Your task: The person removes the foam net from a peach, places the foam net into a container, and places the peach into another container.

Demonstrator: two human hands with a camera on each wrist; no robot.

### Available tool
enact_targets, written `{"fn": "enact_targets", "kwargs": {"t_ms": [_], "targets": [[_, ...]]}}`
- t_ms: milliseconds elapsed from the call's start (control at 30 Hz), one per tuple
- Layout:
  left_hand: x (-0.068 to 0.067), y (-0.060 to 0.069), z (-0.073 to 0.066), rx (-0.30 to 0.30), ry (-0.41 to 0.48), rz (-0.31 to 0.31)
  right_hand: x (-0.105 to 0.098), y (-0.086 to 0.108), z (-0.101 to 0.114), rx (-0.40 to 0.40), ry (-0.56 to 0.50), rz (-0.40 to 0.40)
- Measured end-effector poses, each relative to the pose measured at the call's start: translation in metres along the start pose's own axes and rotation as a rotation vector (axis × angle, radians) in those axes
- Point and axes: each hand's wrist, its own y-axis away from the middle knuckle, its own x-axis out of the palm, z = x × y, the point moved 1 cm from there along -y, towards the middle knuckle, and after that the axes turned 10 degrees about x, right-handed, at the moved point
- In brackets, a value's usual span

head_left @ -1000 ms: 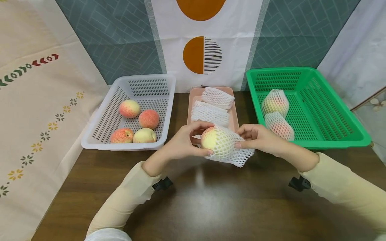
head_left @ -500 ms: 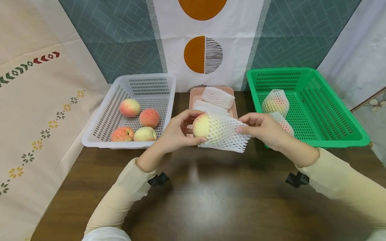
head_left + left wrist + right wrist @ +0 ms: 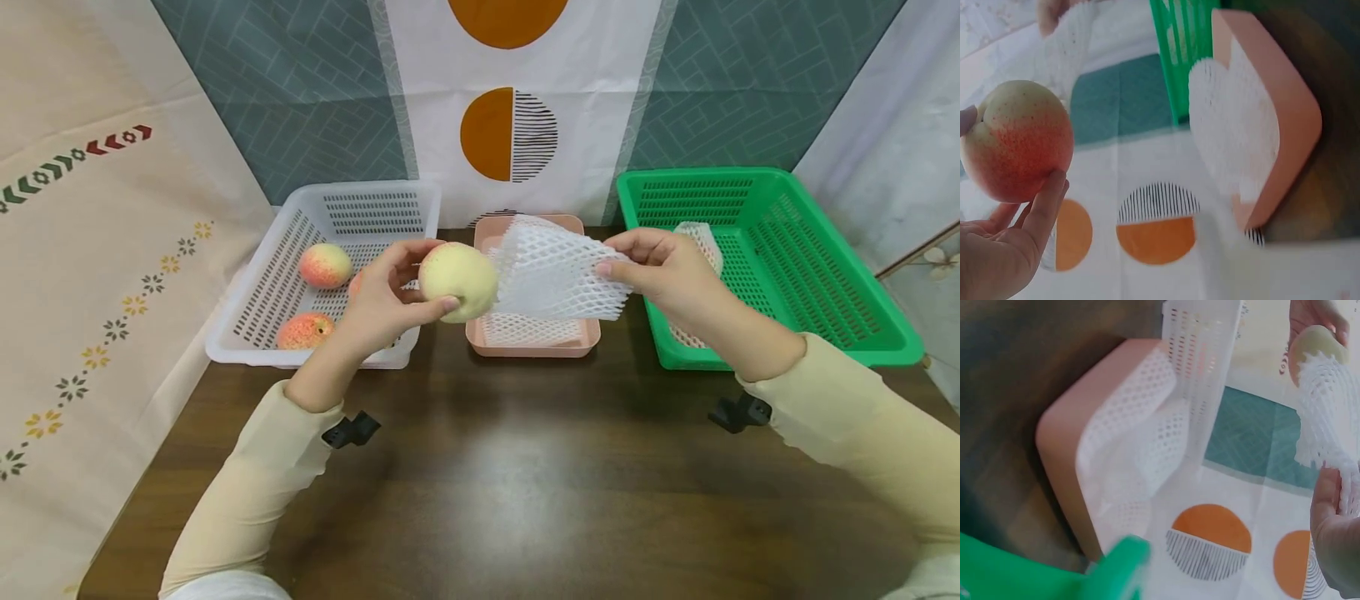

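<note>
Peach [image 3: 459,282] at frame centre could drop if the left grip [image 3: 381,298], holding it perhaps lightly, slackens while the right grip [image 3: 667,268] pinches the foam net [image 3: 557,271].

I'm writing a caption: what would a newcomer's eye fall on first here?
Probably the round yellow-and-red peach in the left hand, near the middle of the head view. Next, the white foam-mesh sleeve to its right, held by the right hand, and then the bright green plastic basket at the right.
</note>
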Motion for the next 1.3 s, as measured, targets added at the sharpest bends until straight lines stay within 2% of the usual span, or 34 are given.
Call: {"fn": "enact_targets", "kwargs": {"t_ms": [100,300,433,533,667,867,1067,1300], "targets": [[-0.013,-0.001,-0.004,-0.031,-0.041,-0.052,-0.001,-0.005,0.008,-0.024,-0.046,0.017],[-0.039,-0.002,-0.009,-0.087,-0.106,-0.134,-0.001,-0.024,0.016,-0.074,-0.092,-0.038],[-0.058,0.0,-0.007,-0.13,-0.204,-0.17,-0.001,-0.041,0.019,-0.125,-0.116,-0.059],[-0.073,0.001,-0.003,-0.169,-0.221,-0.2,-0.002,-0.052,0.021,-0.132,-0.117,-0.104],[-0.094,0.001,0.006,-0.222,-0.253,-0.221,-0.005,-0.069,0.021,-0.089,-0.063,-0.186],[-0.121,0.002,0.023,-0.296,-0.417,-0.24,-0.007,-0.096,0.019,0.001,0.096,-0.258],[-0.138,0.002,0.043,-0.353,-0.518,-0.224,-0.004,-0.12,0.015,0.079,0.151,-0.255],[-0.149,0.004,0.073,-0.441,-0.575,-0.186,0.005,-0.148,-0.001,0.211,0.298,-0.229]]}}
